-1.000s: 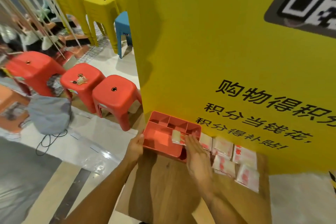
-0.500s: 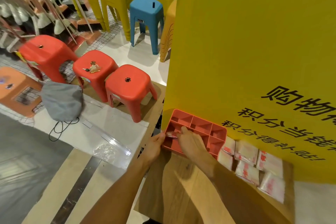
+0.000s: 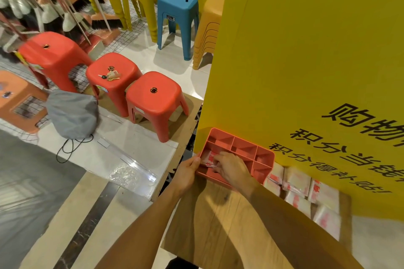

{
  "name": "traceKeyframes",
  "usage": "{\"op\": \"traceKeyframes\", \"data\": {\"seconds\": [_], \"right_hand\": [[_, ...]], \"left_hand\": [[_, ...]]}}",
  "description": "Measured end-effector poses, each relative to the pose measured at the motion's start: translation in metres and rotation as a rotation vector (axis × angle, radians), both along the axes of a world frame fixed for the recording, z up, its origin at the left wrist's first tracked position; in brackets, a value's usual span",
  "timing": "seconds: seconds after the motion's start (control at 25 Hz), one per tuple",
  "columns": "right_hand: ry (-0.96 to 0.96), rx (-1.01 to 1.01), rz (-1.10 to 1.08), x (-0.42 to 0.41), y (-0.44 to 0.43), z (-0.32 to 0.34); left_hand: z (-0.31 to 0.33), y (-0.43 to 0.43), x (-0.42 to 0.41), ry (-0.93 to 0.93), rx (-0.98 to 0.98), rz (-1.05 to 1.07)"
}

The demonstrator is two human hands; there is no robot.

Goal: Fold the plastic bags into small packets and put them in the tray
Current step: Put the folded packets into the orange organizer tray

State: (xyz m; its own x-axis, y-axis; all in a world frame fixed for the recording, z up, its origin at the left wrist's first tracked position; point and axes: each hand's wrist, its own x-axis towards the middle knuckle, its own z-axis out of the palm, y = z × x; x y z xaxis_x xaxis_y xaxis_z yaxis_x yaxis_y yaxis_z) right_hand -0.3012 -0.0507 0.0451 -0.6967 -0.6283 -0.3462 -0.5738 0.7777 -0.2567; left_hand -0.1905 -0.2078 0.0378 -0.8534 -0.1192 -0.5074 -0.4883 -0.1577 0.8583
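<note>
A salmon-red divided tray (image 3: 263,156) sits on the wooden table against the yellow board. My left hand (image 3: 187,171) grips the tray's left rim. My right hand (image 3: 230,169) reaches into the tray's large left compartment and pinches a folded white-and-red plastic bag packet (image 3: 208,158) lying there. Several more folded packets (image 3: 299,190) lie on the table to the right of the tray.
The tall yellow sign board (image 3: 306,61) stands right behind the tray. The wooden table (image 3: 214,220) ends just left of the tray. Three red stools (image 3: 156,96), a grey bag (image 3: 72,113), and blue and yellow stools (image 3: 178,13) stand on the floor to the left.
My right hand carried a folded packet from the tray's middle into its left compartment. My left hand kept hold of the tray's left rim. The view shifted left.
</note>
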Motion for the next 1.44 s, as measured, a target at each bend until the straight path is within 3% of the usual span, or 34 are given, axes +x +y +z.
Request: {"op": "traceKeyframes", "data": {"seconds": [0.4, 0.68, 1.0, 1.2, 1.44], "right_hand": [[-0.138, -0.026, -0.032, -0.002, 0.000, -0.009], [-0.461, -0.001, -0.185, 0.017, 0.002, 0.021], [-0.216, -0.274, -0.297, 0.022, 0.022, 0.066], [0.066, -0.532, -0.487, 0.033, 0.120, 0.066], [0.222, -0.283, -0.745, 0.052, 0.237, 0.026]], "left_hand": [[0.000, -0.001, 0.000, 0.004, -0.002, -0.001], [0.003, 0.000, 0.001, -0.002, -0.033, -0.027], [0.012, 0.001, 0.001, -0.044, -0.053, -0.029], [0.011, -0.001, 0.001, -0.040, -0.067, -0.005], [0.025, 0.007, -0.009, -0.083, -0.172, -0.037]]}}
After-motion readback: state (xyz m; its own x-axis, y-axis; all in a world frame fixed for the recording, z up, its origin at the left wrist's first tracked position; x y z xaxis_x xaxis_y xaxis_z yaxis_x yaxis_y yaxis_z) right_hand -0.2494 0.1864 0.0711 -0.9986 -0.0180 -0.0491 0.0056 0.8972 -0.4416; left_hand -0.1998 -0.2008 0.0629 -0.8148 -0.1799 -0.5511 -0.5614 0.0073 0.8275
